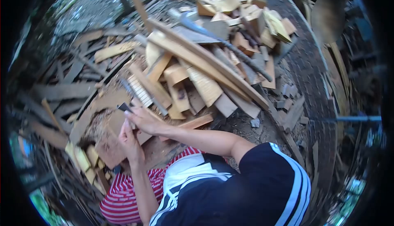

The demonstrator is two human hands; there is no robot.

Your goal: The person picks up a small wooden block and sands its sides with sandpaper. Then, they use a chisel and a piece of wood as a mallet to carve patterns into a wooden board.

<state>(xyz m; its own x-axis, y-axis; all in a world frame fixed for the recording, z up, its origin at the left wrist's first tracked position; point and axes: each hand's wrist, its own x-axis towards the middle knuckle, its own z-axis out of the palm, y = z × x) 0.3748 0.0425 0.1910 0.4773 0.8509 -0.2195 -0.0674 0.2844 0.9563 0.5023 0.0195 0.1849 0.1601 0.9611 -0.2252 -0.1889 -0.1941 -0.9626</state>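
My right hand (pixel 142 118) reaches across from the right, its fingers closed round a small dark flat piece (pixel 124 107) whose squared end sticks out past the fingertips. Right below it, my left hand (pixel 129 140) is raised, thumb and fingers pinched together close to the right hand's fingers. What the left fingers grip is hidden. Under both hands lies a wooden block (pixel 110 151) with a rough, reddish-brown face. Just beyond the hands is a pale slatted piece (pixel 140 90), lying beside several short wood offcuts (pixel 177 76).
Long boards (pixel 205 59) lie slanted over a heap of cut wood ahead. A bluish metal bar (pixel 223 41) rests across the heap. More wood blocks (pixel 256 18) pile up farther back. Scrap planks (pixel 61 92) cover the left side. Red striped cloth (pixel 127 199) covers my lap.
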